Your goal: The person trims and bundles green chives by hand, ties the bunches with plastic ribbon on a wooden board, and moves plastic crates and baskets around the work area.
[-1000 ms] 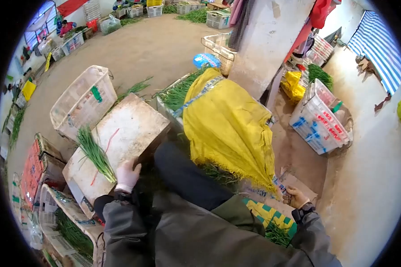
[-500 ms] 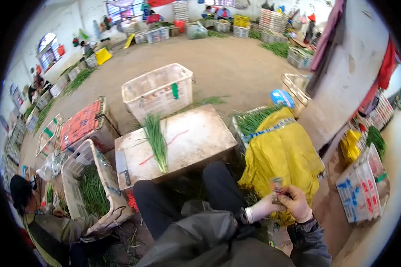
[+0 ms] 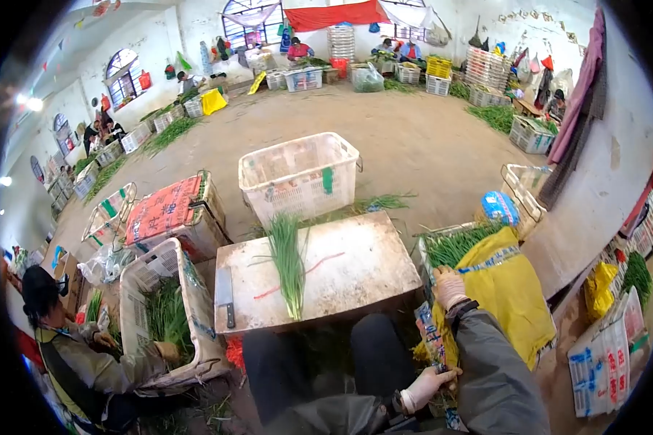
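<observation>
My right hand [image 3: 450, 288], in a pale glove, reaches to the near left corner of a crate with long thin green stalks [image 3: 461, 246]. Its fingers curl where the stalks meet a yellow sack [image 3: 511, 290]; what lies under them is hidden. Lower down, near my lap, my gloved left hand [image 3: 422, 389] has its fingertips pinched together beside a colourful printed plastic strip [image 3: 432, 337]. I cannot make out what is in that pinch. On the white board [image 3: 370, 250] before my knees lie a bunch of green stalks [image 3: 289, 268] and a knife [image 3: 226, 293].
An off-white crate [image 3: 297, 174] stands beyond the board. To the left are a crate of greens [image 3: 134, 290] with a co-worker's hand [image 3: 168, 353] in it, and a crate with a red cover [image 3: 163, 210]. A partition [image 3: 595, 181] rises at right.
My right hand has left my left hand and moved forward to the crate's corner. My left hand has lowered. The view has tilted up; the co-worker's hand now shows in the left crate.
</observation>
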A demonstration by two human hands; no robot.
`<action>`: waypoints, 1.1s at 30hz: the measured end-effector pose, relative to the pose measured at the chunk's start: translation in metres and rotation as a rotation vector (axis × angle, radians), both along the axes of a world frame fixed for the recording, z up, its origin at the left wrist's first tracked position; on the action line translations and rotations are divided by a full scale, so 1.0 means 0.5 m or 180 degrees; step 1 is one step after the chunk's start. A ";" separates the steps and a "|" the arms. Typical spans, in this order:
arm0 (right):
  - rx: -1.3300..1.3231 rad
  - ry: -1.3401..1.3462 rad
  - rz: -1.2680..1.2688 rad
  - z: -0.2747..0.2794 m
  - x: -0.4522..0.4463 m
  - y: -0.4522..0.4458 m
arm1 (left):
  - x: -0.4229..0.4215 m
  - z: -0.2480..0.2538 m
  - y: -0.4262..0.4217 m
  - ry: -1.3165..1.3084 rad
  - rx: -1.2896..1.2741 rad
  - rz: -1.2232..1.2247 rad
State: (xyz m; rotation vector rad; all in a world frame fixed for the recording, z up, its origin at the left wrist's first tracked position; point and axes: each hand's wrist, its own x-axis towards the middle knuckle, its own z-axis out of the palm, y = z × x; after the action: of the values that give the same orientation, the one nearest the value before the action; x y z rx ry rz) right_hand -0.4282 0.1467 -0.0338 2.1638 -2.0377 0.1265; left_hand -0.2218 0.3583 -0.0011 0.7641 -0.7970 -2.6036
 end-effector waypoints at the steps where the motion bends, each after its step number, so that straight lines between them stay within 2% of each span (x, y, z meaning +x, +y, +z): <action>1: 0.0001 0.0128 -0.0003 -0.013 0.004 -0.022 | -0.004 -0.017 -0.011 -0.0105 -0.0094 0.0062; 4: 0.0248 0.0493 -0.0235 -0.047 0.013 -0.066 | -0.012 -0.049 -0.029 -0.0199 0.0080 0.0274; 5: 0.0531 0.0858 -0.0339 -0.055 0.017 -0.079 | 0.012 0.001 -0.048 -0.0453 0.0043 0.0071; 6: 0.0656 0.1102 -0.0406 -0.064 0.020 -0.092 | 0.008 -0.013 -0.052 -0.0377 0.0104 0.0181; 9: 0.0662 0.1298 -0.0612 -0.084 0.024 -0.113 | -0.007 -0.032 -0.049 -0.0253 0.0334 0.0449; 14: 0.0617 0.1699 -0.0704 -0.126 0.037 -0.125 | -0.019 -0.062 -0.058 -0.0371 0.0341 0.0138; 15: 0.0476 0.1669 -0.0618 -0.123 0.032 -0.126 | -0.025 -0.067 -0.055 -0.0372 0.0371 0.0147; 18: 0.0772 0.1540 -0.0690 -0.096 0.038 -0.117 | -0.043 -0.092 -0.049 -0.0038 0.0543 0.0197; 20: 0.0956 0.1563 -0.0085 -0.097 0.060 -0.106 | -0.044 -0.090 -0.052 -0.0090 0.0406 0.0432; 21: 0.0895 0.1674 0.0662 -0.120 0.083 -0.069 | -0.038 -0.070 -0.048 -0.0190 0.0341 0.0500; 23: 0.1226 0.1303 0.1137 -0.165 0.113 -0.010 | -0.033 -0.050 -0.046 -0.0178 0.0409 0.0439; 26: 0.1642 0.0403 0.1267 -0.214 0.093 0.068 | -0.084 -0.141 0.005 0.0262 0.0142 -0.0061; 28: 0.1610 -0.0066 0.1385 -0.234 0.045 0.093 | -0.075 -0.131 0.026 0.0170 -0.0290 0.0308; 29: 0.1672 0.0283 0.1583 -0.160 0.045 0.114 | -0.069 -0.122 0.032 0.0247 -0.0208 0.0345; 30: 0.1296 0.0346 0.1656 -0.174 0.016 0.134 | -0.070 -0.114 0.042 0.0340 -0.0111 0.0339; 31: 0.1461 0.0179 0.1535 -0.147 0.005 0.169 | -0.037 -0.080 0.035 0.0021 -0.0406 0.0079; 32: 0.1683 -0.0145 0.1370 -0.119 0.007 0.189 | -0.018 -0.048 0.034 0.0026 -0.0864 0.0349; 33: 0.1886 -0.0520 0.1154 -0.098 0.003 0.218 | 0.010 -0.026 0.028 -0.0016 -0.0404 -0.0183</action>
State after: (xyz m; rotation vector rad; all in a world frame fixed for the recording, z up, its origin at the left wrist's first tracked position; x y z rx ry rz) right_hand -0.4267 0.2557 -0.0826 2.9571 -1.9083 -0.3081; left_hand -0.2168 0.3723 -0.0140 0.7215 -0.9890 -2.5723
